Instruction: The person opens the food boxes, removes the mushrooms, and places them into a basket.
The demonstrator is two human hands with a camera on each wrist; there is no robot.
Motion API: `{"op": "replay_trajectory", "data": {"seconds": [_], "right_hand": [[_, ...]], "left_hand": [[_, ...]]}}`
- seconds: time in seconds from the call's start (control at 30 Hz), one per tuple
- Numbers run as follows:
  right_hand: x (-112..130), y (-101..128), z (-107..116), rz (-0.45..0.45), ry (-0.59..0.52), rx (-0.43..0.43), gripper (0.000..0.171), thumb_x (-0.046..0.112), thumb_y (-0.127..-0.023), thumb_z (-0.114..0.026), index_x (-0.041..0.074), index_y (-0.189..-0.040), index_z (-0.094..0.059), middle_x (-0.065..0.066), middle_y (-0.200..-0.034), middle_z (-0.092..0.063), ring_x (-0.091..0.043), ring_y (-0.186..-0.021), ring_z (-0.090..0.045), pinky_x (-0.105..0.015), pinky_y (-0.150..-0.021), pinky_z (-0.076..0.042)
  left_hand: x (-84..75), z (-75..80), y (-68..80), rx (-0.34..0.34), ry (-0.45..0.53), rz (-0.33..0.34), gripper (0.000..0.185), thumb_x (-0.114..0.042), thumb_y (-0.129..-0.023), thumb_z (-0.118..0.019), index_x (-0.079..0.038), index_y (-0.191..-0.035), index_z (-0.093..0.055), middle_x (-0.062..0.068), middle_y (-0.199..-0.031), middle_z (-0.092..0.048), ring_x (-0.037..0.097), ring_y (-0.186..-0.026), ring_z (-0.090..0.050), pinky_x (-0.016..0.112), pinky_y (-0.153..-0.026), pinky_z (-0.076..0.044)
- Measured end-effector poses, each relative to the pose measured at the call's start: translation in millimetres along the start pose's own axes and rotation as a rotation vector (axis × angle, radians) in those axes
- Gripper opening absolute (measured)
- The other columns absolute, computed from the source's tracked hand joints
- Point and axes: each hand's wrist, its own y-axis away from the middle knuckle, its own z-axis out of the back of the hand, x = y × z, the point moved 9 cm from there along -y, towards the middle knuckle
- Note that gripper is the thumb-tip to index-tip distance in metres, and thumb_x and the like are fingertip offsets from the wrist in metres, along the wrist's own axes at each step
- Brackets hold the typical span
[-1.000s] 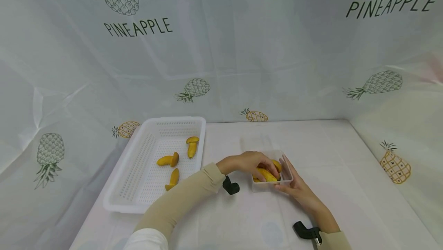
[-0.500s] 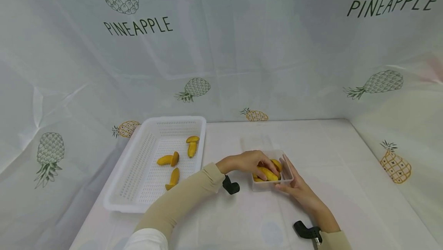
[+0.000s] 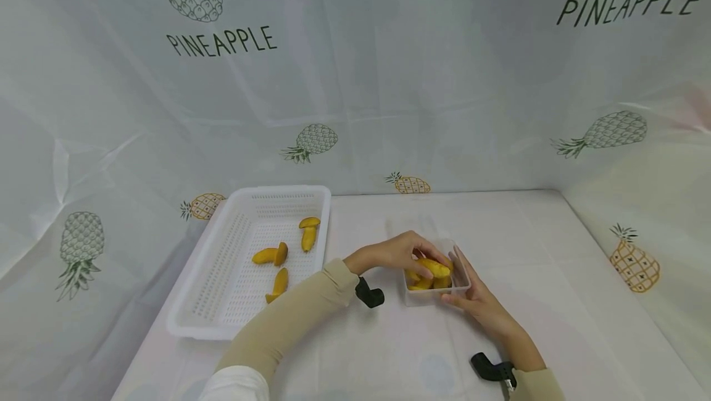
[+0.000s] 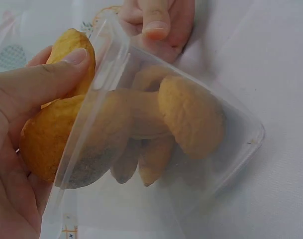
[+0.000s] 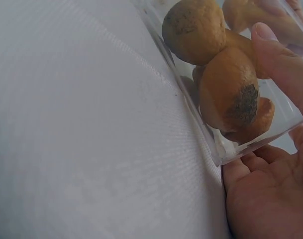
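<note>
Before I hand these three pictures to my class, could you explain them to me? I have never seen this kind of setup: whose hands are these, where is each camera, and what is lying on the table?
No machine here: a person works with bare hands, wearing three cameras. The wide picture comes from the head, looking down at the table. The two close-ups come from cameras strapped to each wrist.

The left hand grips a yellow banana piece at the rim of a small clear plastic box, which already holds several pieces. The right hand steadies that box from its near side, thumb on the wall. To the left stands a white perforated basket with three more pieces inside. A pineapple-printed cloth forms the backdrop.
</note>
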Motion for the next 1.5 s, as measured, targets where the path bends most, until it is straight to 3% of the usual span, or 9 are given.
{"op": "replay_trajectory", "data": {"seconds": [0.1, 0.2, 0.27, 0.4, 0.6, 0.8, 1.0, 1.2, 1.5], "right_hand": [[-0.5, 0.0, 0.8, -0.003, 0.001, 0.001, 0.102, 0.003, -0.094, -0.067, 0.032, -0.161, 0.004, -0.014, -0.166, 0.007, -0.037, -0.149, 0.010, -0.014, -0.108, -0.022], [-0.4, -0.1, 1.1, -0.009, 0.006, -0.004, 0.102, 0.003, -0.095, -0.067, 0.033, -0.161, 0.004, -0.015, -0.166, 0.006, -0.038, -0.149, 0.010, -0.041, -0.118, -0.014], [-0.5, -0.2, 1.4, -0.014, 0.009, -0.011, 0.102, 0.004, -0.094, -0.068, 0.033, -0.161, 0.004, -0.016, -0.166, 0.006, -0.038, -0.149, 0.010, -0.061, -0.114, -0.008], [0.3, -0.4, 1.2, -0.016, 0.008, -0.020, 0.102, 0.004, -0.094, -0.068, 0.034, -0.161, 0.003, -0.016, -0.166, 0.005, -0.039, -0.149, 0.010, -0.070, -0.109, -0.004], [0.6, 0.1, 0.8, -0.021, 0.010, -0.015, 0.102, 0.004, -0.094, -0.068, 0.035, -0.160, 0.003, -0.015, -0.166, 0.004, -0.036, -0.149, 0.009, -0.063, -0.111, -0.004], [0.4, 0.4, 1.9, -0.014, 0.028, -0.014, 0.102, 0.004, -0.094, -0.069, 0.032, -0.161, 0.003, -0.015, -0.166, 0.003, -0.037, -0.149, 0.009, -0.032, -0.113, -0.013], [0.5, -0.4, 0.7, -0.003, 0.032, -0.011, 0.103, 0.003, -0.093, -0.069, 0.028, -0.161, 0.004, -0.015, -0.166, 0.003, -0.038, -0.149, 0.009, -0.037, -0.113, -0.013], [0.2, -0.6, -1.5, 0.010, 0.024, -0.002, 0.104, 0.002, -0.092, -0.070, 0.026, -0.161, 0.004, -0.016, -0.166, 0.005, -0.038, -0.148, 0.012, -0.006, -0.101, -0.023], [0.3, -1.0, -0.1, 0.016, 0.036, -0.006, 0.104, 0.002, -0.092, -0.070, 0.026, -0.161, 0.005, -0.016, -0.166, 0.007, -0.039, -0.147, 0.014, -0.008, -0.100, -0.026]], "left_hand": [[-3.7, 3.5, 1.2, -0.011, 0.018, -0.012, 0.035, -0.005, -0.089, -0.075, -0.004, -0.124, -0.070, 0.002, -0.119, -0.070, 0.001, -0.103, -0.061, 0.022, -0.091, -0.050], [-6.3, 8.0, 2.4, -0.033, 0.027, -0.023, 0.035, -0.005, -0.090, -0.074, -0.003, -0.125, -0.069, 0.003, -0.121, -0.070, 0.001, -0.103, -0.061, 0.022, -0.091, -0.050], [-7.5, 12.3, 3.1, -0.058, 0.028, -0.028, 0.035, -0.004, -0.090, -0.074, -0.003, -0.125, -0.069, 0.004, -0.121, -0.070, 0.001, -0.103, -0.062, 0.022, -0.090, -0.051], [-8.1, 22.6, 5.2, -0.121, 0.039, -0.026, 0.035, -0.004, -0.090, -0.074, -0.002, -0.124, -0.069, 0.006, -0.120, -0.070, 0.002, -0.101, -0.062, 0.022, -0.088, -0.052], [-7.4, 40.9, 12.2, -0.233, 0.071, 0.011, 0.037, -0.005, -0.088, -0.076, -0.004, -0.125, -0.069, 0.003, -0.122, -0.070, 0.003, -0.105, -0.062, 0.024, -0.087, -0.054], [-7.7, 59.6, 23.3, -0.355, 0.112, 0.069, 0.038, -0.007, -0.089, -0.076, -0.006, -0.126, -0.069, 0.002, -0.124, -0.069, 0.004, -0.107, -0.062, 0.023, -0.089, -0.052], [-11.6, 77.2, 43.0, -0.462, 0.185, 0.115, 0.041, -0.010, -0.088, -0.078, -0.008, -0.128, -0.069, 0.000, -0.125, -0.068, 0.008, -0.109, -0.062, 0.024, -0.093, -0.050], [-10.5, 94.8, 66.6, -0.548, 0.287, 0.155, 0.042, -0.011, -0.089, -0.077, -0.009, -0.130, -0.067, 0.001, -0.126, -0.067, 0.013, -0.110, -0.063, 0.026, -0.094, -0.052], [-4.8, 119.5, 103.4, -0.654, 0.351, 0.223, 0.045, -0.010, -0.089, -0.077, -0.011, -0.132, -0.066, 0.003, -0.127, -0.066, 0.019, -0.110, -0.064, 0.029, -0.086, -0.056]]}}
